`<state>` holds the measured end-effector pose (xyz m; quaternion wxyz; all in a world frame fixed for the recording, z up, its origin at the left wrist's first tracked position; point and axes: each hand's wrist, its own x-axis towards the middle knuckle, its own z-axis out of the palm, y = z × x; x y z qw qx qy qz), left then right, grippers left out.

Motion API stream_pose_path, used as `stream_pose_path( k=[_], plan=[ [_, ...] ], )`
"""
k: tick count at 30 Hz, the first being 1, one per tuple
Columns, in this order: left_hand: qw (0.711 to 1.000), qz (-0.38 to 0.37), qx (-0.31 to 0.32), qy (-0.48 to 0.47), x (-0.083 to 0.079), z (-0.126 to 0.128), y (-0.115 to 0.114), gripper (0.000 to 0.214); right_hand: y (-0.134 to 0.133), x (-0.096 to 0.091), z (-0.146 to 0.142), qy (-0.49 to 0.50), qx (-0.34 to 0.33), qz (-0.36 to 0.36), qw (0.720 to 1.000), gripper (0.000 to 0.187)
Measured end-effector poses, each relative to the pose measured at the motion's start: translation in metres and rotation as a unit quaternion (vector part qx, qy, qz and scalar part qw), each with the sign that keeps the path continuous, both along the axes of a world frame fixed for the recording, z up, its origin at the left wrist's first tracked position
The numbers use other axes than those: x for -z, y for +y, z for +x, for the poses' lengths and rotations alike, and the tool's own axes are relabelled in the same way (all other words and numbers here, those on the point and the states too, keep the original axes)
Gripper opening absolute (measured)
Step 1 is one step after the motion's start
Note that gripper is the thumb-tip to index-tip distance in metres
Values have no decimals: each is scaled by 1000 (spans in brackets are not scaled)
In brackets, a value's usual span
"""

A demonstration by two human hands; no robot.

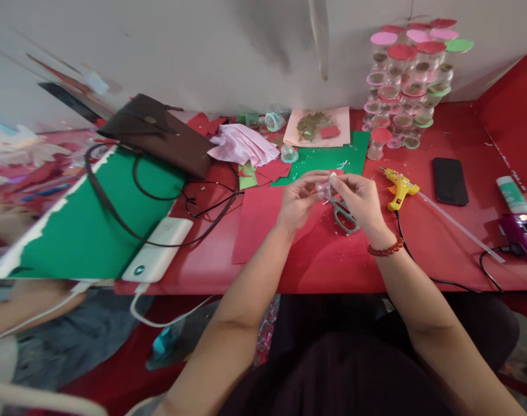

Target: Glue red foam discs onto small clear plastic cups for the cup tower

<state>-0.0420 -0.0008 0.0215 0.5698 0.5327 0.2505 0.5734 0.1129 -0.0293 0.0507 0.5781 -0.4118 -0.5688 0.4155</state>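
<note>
My left hand (299,202) and my right hand (359,199) meet over the middle of the red table (419,242). Both pinch one small clear object (328,184) between their fingertips; it looks like a little plastic jar, but it is too small to be sure. A red bead bracelet (385,249) circles my right wrist. Grey-handled scissors (345,216) lie on the table just under my right hand. A red paper sheet (263,225) lies below my left hand.
A yellow glue gun (400,189) and a black phone (449,181) lie to the right. Stacked small jars with coloured lids (408,81) stand at the back right. A green sheet (85,231), white power bank (157,249), brown bag (157,133) and pink cloth (241,144) fill the left.
</note>
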Motion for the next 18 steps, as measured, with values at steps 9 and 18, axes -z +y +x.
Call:
stream_pose_path(
  k=[9, 18],
  plan=[
    [994, -99, 46, -28, 11, 1, 2, 35, -4, 6, -7, -113, 83, 40, 989, 14],
    [991, -118, 19, -62, 7, -2, 3, 25, 0, -1, -2, -31, 150, -30, 988, 18]
  ],
)
